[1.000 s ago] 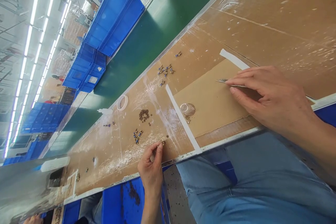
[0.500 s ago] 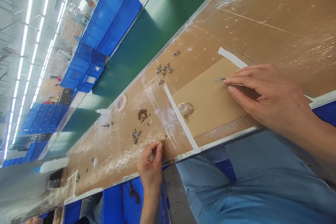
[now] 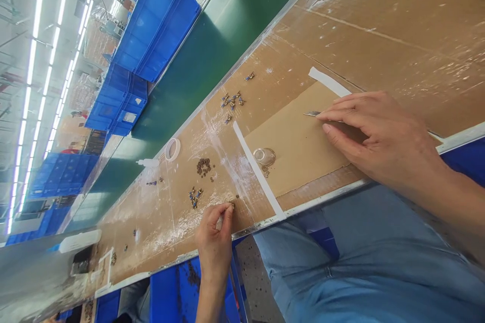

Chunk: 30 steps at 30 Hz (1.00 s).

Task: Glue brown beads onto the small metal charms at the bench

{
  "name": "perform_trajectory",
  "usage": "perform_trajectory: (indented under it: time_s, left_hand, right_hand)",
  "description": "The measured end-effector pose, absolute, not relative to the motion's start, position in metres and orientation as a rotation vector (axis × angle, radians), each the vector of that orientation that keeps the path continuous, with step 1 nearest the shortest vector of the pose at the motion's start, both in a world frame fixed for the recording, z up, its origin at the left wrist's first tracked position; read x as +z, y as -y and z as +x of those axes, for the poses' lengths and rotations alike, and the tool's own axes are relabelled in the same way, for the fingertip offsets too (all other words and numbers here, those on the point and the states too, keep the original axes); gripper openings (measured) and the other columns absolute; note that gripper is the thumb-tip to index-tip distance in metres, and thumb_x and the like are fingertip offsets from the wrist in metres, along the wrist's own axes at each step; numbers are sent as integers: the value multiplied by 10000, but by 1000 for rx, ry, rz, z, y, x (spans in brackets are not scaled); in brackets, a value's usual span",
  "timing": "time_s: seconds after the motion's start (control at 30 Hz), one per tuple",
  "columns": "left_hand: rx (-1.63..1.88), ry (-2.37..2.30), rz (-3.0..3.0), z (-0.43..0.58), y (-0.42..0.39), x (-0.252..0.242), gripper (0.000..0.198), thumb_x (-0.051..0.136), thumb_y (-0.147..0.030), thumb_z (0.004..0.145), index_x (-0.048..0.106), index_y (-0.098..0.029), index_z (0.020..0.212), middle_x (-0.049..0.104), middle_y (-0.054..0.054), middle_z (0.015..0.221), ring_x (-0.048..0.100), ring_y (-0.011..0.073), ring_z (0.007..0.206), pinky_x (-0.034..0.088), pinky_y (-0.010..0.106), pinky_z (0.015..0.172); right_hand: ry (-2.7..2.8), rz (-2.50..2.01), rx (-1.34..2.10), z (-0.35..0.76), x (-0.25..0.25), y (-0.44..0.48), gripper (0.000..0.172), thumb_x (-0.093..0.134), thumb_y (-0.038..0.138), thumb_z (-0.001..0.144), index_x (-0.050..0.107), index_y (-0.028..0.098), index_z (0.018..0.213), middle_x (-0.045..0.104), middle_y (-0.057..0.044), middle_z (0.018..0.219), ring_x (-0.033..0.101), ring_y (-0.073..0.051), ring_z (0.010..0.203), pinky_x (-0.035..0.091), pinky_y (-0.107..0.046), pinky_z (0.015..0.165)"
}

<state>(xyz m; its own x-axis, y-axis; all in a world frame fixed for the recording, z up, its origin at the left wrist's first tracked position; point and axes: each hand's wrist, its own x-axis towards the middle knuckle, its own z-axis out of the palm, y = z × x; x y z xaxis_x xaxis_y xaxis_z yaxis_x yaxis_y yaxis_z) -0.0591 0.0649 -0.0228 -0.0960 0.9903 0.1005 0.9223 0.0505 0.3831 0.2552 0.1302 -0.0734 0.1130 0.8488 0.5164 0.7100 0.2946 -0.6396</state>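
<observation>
My left hand (image 3: 214, 232) is closed in a pinch at the table's near edge. A small brass-coloured piece (image 3: 232, 205) shows at its fingertips, mostly covered. My right hand (image 3: 375, 126) hovers over a tan cardboard sheet (image 3: 299, 146), its fingers closed round a slim metal tool with a pointed tip (image 3: 311, 113). Whether that tool is tweezers or a blade I cannot tell. Between the hands, a small clear cup (image 3: 264, 156) rests on the sheet, with tiny bits beside it. Left of the sheet lie a pile of small brown beads (image 3: 203, 166) and a cluster of blue-and-gold figures (image 3: 195, 197).
More blue-and-gold figures (image 3: 232, 101) lie toward the far edge. A roll of white tape (image 3: 173, 149) and a white squeeze bottle (image 3: 148, 162) are farther left. White tape strips (image 3: 257, 169) border the sheet. Beyond the table run a green belt (image 3: 212, 50) and stacked blue crates (image 3: 159, 20).
The whole view has shifted slightly, with most things now a little farther left. Both hands keep their grips; the metal tip stays above the cardboard sheet.
</observation>
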Motion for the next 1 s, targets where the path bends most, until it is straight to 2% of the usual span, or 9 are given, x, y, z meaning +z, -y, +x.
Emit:
perform_trajectory:
  time_s: [0.2,0.4,0.67,0.87,1.0]
  left_hand:
    - [466,-2094,2087,-60,-68,-22,187,592,-334,862,719,-215,794,726,41,822,677,202,790,520,314,752]
    - [369,-2075,2084,-61,-71,-19,224,560,-350,880,720,-208,811,731,41,841,679,204,812,512,314,751]
    - [331,-2102,2041,-62,-72,-19,241,562,-375,870,727,-208,812,736,44,860,681,218,840,504,331,776]
    - [418,-2152,1916,-63,-70,-21,243,614,-416,834,734,-210,787,738,43,831,681,230,816,505,357,787]
    - [611,-2111,1759,-67,-59,-25,204,661,-400,832,747,-217,851,749,39,867,691,217,849,522,342,816]
  right_hand:
    - [1635,-1465,159,255,-74,-132,204,509,275,927,685,260,1029,717,-64,1002,618,-266,1056,521,-471,897]
    - [1633,-1440,144,256,-75,-133,211,526,249,922,694,184,1032,723,-98,995,614,-263,1050,521,-456,912]
    - [1643,-1430,195,257,-75,-132,204,523,232,922,684,225,1048,714,-87,1012,605,-275,1067,504,-484,939]
    - [1631,-1441,172,258,-76,-132,195,538,240,916,683,239,1047,713,-65,1005,612,-266,1063,526,-451,901]
    - [1577,-1421,151,257,-75,-132,179,570,223,900,683,241,1037,714,-59,993,622,-233,1054,538,-410,888]
